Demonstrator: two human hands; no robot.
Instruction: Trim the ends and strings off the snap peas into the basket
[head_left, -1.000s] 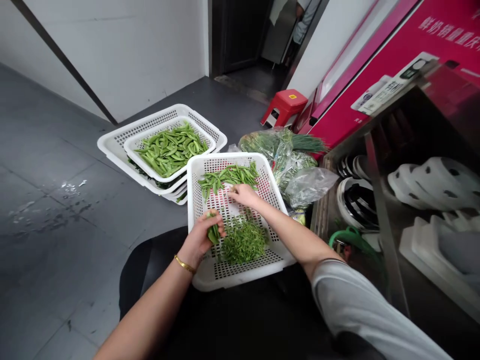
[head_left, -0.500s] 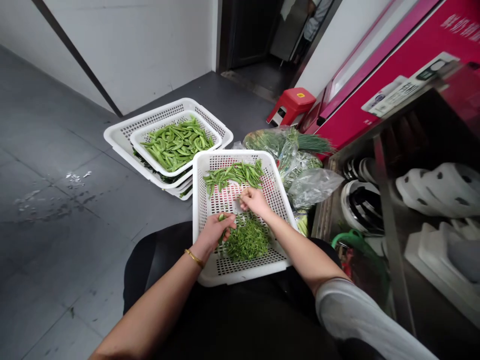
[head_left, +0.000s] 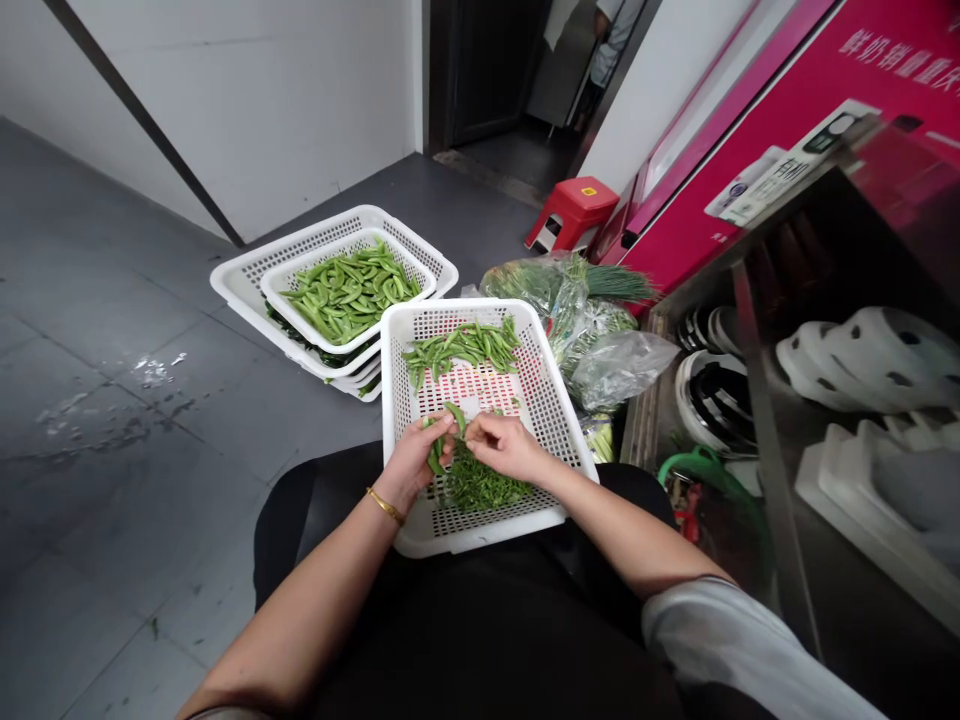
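A white perforated basket (head_left: 555,400) rests on my lap. At its far end lies a row of green pea pods (head_left: 461,348); near me is a heap of thin green trimmings (head_left: 480,487). My left hand (head_left: 416,462), with a gold bracelet at the wrist, is closed on a few pea pods (head_left: 435,452). My right hand (head_left: 506,447) is just beside it, fingers pinched on the end of a pea pod (head_left: 455,414) held between both hands, above the trimmings.
Stacked white baskets (head_left: 247,280) on the grey floor hold more pea pods (head_left: 349,290). Plastic bags of greens (head_left: 592,320) lie to the right, a red stool (head_left: 571,205) behind. A steel shelf (head_left: 750,330) with white dishes stands at right. A person stands in the far doorway.
My right hand came back from the far row of pods toward me with one pod and met my left hand over the trimmings.
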